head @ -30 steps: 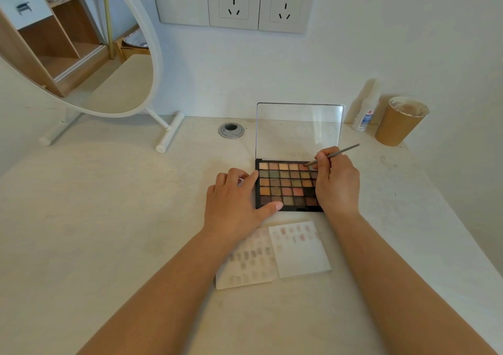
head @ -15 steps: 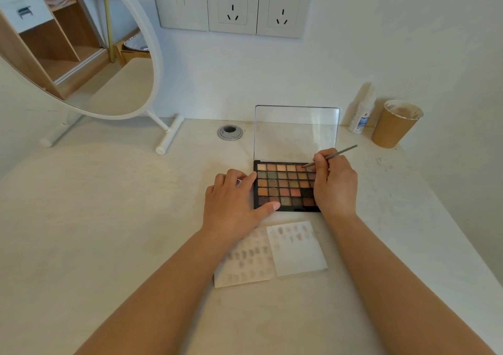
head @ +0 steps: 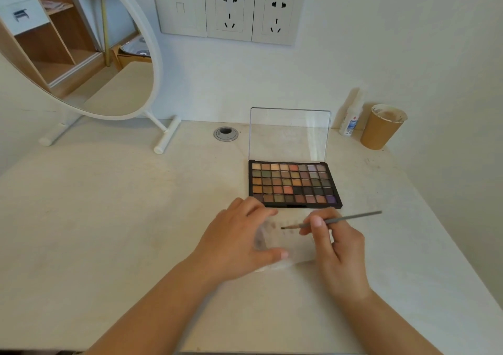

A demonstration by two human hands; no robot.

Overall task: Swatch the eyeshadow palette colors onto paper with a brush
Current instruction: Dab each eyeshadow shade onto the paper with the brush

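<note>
An open eyeshadow palette (head: 294, 184) with several rows of coloured pans lies on the table, its clear lid (head: 290, 134) standing upright behind it. Just in front of it lies white paper (head: 296, 244) with faint swatch marks. My left hand (head: 236, 241) rests flat on the paper's left part and covers it. My right hand (head: 334, 243) grips a thin grey brush (head: 351, 217). The brush tip touches the paper near its top edge, between my two hands.
A round mirror on a white stand (head: 117, 55) stands at the back left. A cable grommet (head: 226, 133) sits left of the palette lid. A small white bottle (head: 351, 120) and a brown paper cup (head: 381, 127) stand at the back right, near the wall.
My right hand has moved the brush from the palette's top row down to the paper. My left hand has slid from the palette's left edge onto the paper.
</note>
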